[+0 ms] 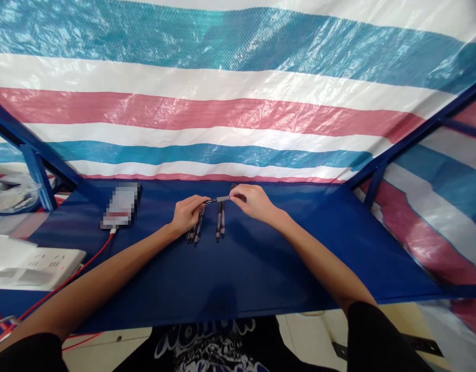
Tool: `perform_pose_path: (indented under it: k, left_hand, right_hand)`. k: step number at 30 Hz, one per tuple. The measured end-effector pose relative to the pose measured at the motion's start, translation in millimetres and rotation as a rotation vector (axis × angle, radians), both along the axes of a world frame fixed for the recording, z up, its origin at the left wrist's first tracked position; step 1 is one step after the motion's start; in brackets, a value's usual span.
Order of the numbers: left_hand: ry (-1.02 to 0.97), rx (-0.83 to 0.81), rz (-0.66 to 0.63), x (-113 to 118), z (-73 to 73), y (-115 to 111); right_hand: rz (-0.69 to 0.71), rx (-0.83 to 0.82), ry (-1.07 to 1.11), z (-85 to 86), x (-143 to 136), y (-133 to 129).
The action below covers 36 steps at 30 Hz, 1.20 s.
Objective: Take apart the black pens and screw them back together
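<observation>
Between my two hands a dark pen (222, 199) with a grey section lies roughly level above the blue table. My left hand (188, 213) pinches its left end, fingers closed. At the other end, my right hand (253, 200) has thumb and fingertips closed on the pen's tip area; small details there are hidden by the fingers. Below my left hand several dark pens (196, 233) lie side by side on the table, partly covered by the hand. Just right of them, a pair of similar pens (220, 225) lies under the held one.
A phone (121, 205) with a red charging cable (94, 257) lies on the blue table (176, 289) at left. A white power strip (56, 263) sits nearer me. Striped sheeting (222, 113) hangs behind, and blue frame bars (408, 134) slope along both sides.
</observation>
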<state>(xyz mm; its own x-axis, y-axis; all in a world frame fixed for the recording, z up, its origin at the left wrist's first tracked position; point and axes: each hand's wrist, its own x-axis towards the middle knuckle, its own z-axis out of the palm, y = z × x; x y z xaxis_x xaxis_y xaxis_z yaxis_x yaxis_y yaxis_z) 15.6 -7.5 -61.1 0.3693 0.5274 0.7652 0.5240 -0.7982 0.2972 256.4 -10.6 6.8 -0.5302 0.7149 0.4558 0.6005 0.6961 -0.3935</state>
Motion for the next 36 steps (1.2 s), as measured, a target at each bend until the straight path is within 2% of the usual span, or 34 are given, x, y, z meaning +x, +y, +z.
perform_pose_path:
  k: [9, 14, 25, 31, 36]
  left_hand:
    - [0.0, 0.014, 0.036, 0, -5.7, 2]
    - [0.04, 0.07, 0.056, -1, -8.1, 2]
    - [0.036, 0.083, 0.054, -3, -11.2, 4]
    - [0.007, 0.074, 0.007, 1, -6.4, 2]
    - [-0.01, 0.053, 0.0, 2, -2.6, 1]
  right_hand:
    - [-0.056, 0.045, -0.087, -8.0, -3, -2]
    - [-0.055, 0.078, -0.112, -9.6, -5, -5]
    - [-0.057, 0.113, -0.164, -16.2, -12, -8]
    - [-0.09, 0.059, -0.052, -13.9, -12, -8]
    - [-0.054, 0.041, 0.047, -15.1, -11, -7]
